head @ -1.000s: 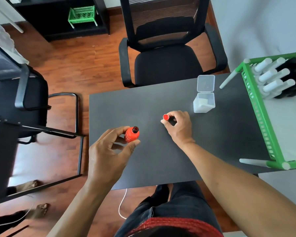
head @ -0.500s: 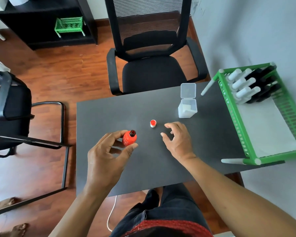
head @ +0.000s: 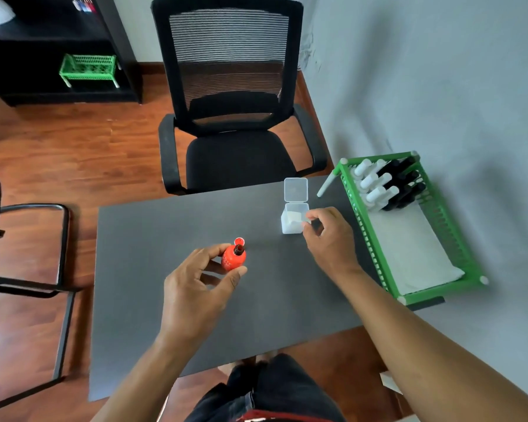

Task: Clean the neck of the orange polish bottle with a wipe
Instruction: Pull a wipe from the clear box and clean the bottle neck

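Centre frame: left hand (head: 195, 293) pinches the rounded, glossy orange polish bottle (head: 233, 258), neck uncapped; right hand (head: 329, 236), fingers curled, nips a white wipe (head: 306, 221) at the translucent square box (head: 293, 219); matte grey table (head: 153, 269).

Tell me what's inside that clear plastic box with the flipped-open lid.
The clear plastic box holds something white, probably wipes. The right hand pinches at its rim, covering that corner; how many remain cannot be seen.

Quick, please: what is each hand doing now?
Left hand: closed on the orange polish bottle.
Right hand: at the open wipe box; pinch unclear.
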Motion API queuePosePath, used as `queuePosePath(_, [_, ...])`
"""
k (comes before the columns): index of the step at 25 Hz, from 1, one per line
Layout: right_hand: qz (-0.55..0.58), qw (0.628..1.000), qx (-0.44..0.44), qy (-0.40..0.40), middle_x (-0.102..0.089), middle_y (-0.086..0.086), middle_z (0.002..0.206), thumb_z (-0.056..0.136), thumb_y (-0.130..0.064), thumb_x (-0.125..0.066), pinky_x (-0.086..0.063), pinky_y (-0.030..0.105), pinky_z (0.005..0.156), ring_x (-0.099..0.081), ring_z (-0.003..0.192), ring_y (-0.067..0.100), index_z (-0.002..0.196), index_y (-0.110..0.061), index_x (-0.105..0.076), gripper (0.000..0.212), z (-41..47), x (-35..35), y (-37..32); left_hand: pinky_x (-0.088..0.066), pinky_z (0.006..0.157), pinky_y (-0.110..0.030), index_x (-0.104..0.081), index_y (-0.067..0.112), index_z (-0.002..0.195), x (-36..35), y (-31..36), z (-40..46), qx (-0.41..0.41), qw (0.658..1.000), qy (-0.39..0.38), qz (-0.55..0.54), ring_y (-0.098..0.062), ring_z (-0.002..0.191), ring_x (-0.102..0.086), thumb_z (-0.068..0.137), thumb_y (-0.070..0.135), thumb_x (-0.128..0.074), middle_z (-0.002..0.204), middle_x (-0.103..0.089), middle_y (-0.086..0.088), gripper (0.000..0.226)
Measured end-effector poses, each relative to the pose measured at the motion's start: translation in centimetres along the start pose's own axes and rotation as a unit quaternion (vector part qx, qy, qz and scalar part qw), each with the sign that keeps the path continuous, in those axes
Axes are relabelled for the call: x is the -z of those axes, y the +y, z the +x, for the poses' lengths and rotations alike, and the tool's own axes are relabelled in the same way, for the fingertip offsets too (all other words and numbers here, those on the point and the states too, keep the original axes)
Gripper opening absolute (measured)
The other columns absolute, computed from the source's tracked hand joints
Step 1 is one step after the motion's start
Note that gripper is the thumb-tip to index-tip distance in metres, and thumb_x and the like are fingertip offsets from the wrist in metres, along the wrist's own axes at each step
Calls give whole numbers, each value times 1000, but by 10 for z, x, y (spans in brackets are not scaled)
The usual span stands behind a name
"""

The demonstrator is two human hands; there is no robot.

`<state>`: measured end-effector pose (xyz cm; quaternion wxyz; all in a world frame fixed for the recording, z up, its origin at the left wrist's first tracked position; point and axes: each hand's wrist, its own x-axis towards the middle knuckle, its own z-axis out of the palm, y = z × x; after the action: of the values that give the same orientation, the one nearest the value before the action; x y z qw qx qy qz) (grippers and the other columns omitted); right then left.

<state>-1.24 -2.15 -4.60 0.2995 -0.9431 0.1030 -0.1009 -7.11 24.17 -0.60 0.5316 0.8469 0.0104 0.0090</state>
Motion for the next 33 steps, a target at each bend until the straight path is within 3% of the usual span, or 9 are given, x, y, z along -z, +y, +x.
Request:
queuePosePath(4, [-78, 991, 20, -106, -64, 15, 117, 93, -11, -67, -56, 44, 84, -67, 97, 36, 119, -2, -70, 27, 21, -6, 7, -50, 67, -6, -76, 40, 105, -11, 1, 1, 1, 1000, -11, 7, -3, 82, -72, 80, 28, -89, 99, -74, 24, 31])
queuePosePath(8, [-140, 969, 13, -201, -62, 14, 126, 98, -16, -60, -56, 45, 86, -66, 103, 38, 119, -5, -69, 26, 37, -11, 8, -48, 67, -3, -75, 42, 104, -13, 4, -1, 13, 1000, -8, 3, -2, 82, -72, 80, 27, -89, 98, -74, 25, 31])
queuePosePath(15, [-99, 977, 7, -189, -68, 10, 106, 93, -9, -65, -54, 35, 77, -67, 92, 31, 95, -9, -74, 9, 43, -13, 10, -47, 67, -1, -71, 48, 101, -10, 6, -8, 17, 1000, -3, 16, 2, 82, -71, 80, 34, -87, 99, -72, 30, 31])
queuePosePath(19, [-21, 989, -30, -145, -66, 5, 95, 93, -8, -66, -51, 29, 78, -66, 88, 26, 90, -7, -73, 7, 42, 0, 3, -48, 67, -2, -73, 44, 102, -10, 11, -7, 22, 1000, 3, 19, -1, 82, -72, 80, 29, -89, 99, -73, 27, 31])
queuePosePath(23, [156, 975, -131, -86, -71, 2, 80, 92, -12, -68, -48, 20, 63, -64, 71, 15, 87, -13, -75, 9, 30, 35, -26, -48, 64, -2, -74, 45, 102, -6, 27, -5, 23, 1000, 12, 11, 1, 79, -71, 80, 31, -88, 96, -73, 28, 30])
queuePosePath(26, [432, 858, -255, -107, -68, 5, 68, 94, -8, -69, -48, 24, 48, -60, 55, 13, 83, -16, -75, 14, 9, 68, -59, -49, 63, -4, -77, 41, 105, -3, 44, -1, 20, 1000, 11, -15, -3, 76, -72, 81, 31, -89, 91, -77, 24, 28])
queuePosePath(29, [544, 786, -255, -146, -66, 5, 67, 97, -6, -67, -47, 22, 45, -62, 52, 13, 82, -15, -76, 20, -10, 95, -85, -53, 65, -11, -78, 38, 106, -2, 66, 4, 6, 1000, 2, -29, -8, 79, -73, 82, 32, -88, 91, -80, 17, 27])
queuePosePath(31, [553, 788, -229, -147, -68, 6, 68, 98, -6, -65, -49, 23, 46, -63, 55, 13, 82, -16, -76, 22, -17, 107, -99, -56, 65, -14, -78, 37, 107, -1, 80, 4, -6, 999, 2, -34, -9, 78, -73, 81, 33, -88, 91, -79, 17, 28])
queuePosePath(33, [517, 828, -179, -126, -72, 5, 71, 99, -8, -65, -51, 24, 50, -66, 60, 14, 86, -16, -75, 20, -25, 116, -108, -55, 67, -12, -78, 36, 109, 1, 93, 3, -30, 999, 5, -43, -8, 81, -74, 81, 36, -87, 93, -79, 20, 30])
